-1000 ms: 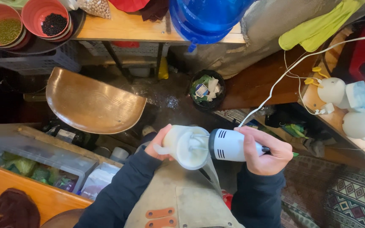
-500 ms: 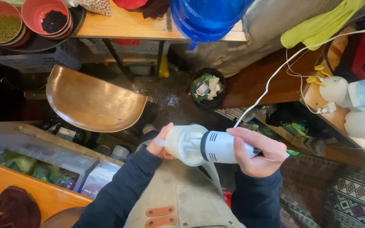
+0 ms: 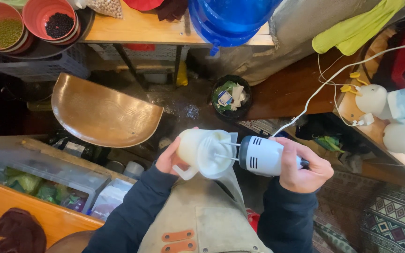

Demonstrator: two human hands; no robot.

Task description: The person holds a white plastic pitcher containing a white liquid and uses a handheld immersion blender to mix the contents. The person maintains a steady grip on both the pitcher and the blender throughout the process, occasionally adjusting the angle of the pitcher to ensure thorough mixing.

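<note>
Colours, head view
White hand mixer (image 3: 264, 155) w/ white cord (image 3: 333, 77); milky translucent jug (image 3: 206, 152); blue water bottle (image 3: 230, 18); tan wooden stool seat (image 3: 101, 112); red bowls (image 3: 52, 18); yellow-green cloth (image 3: 352, 33); geometric-patterned rug (image 3: 390, 225).

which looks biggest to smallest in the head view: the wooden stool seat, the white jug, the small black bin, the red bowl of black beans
1. wooden stool seat
2. white jug, though it is held up near the camera in the left hand, which inflates it
3. red bowl of black beans and small black bin look about alike; not ranked
</note>
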